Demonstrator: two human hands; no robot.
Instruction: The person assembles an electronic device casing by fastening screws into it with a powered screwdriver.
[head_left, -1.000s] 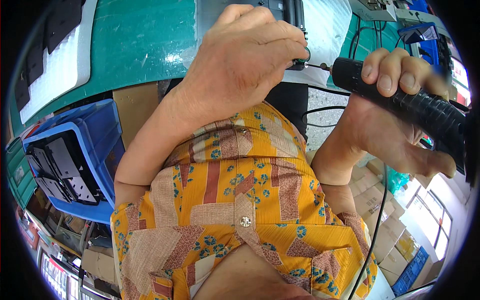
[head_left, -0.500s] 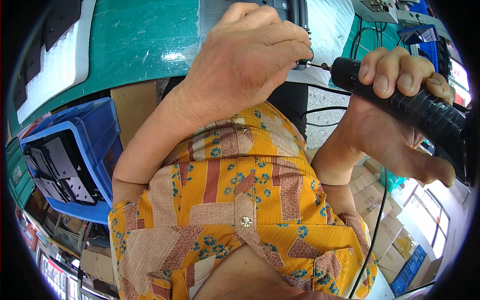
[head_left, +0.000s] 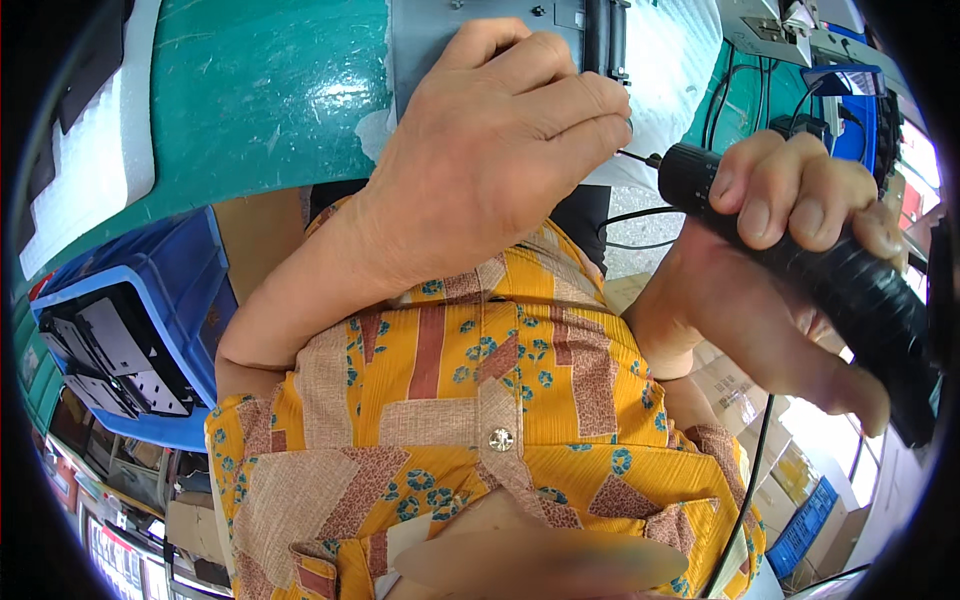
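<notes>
My left hand [head_left: 490, 150] is closed at the near right corner of a dark grey flat housing [head_left: 425, 60]. Its thumb and fingertips come together there, and whatever they pinch is hidden behind the fingers. A black electric screwdriver [head_left: 690, 180] fills my right hand [head_left: 740, 300], with the fingers wrapped over its barrel. The thin bit points left, and its tip ends right beside my left fingertips. Whether the bit touches a screw cannot be seen. Along the housing's right side runs a black bar-shaped part [head_left: 605, 40].
The housing lies on a white foam sheet [head_left: 670, 60] over the green table [head_left: 260, 110]. At left, dark panels [head_left: 95, 60] rest on more white foam [head_left: 120, 150]. A blue bin [head_left: 215, 330] holds grey and black plates. Cables [head_left: 715, 90] and a metal device [head_left: 765, 25] stand at right.
The screwdriver has tilted, its rear end dropping lower, and its bit sits a little lower beside the left fingertips. My left hand has shifted slightly down in the picture, still closed.
</notes>
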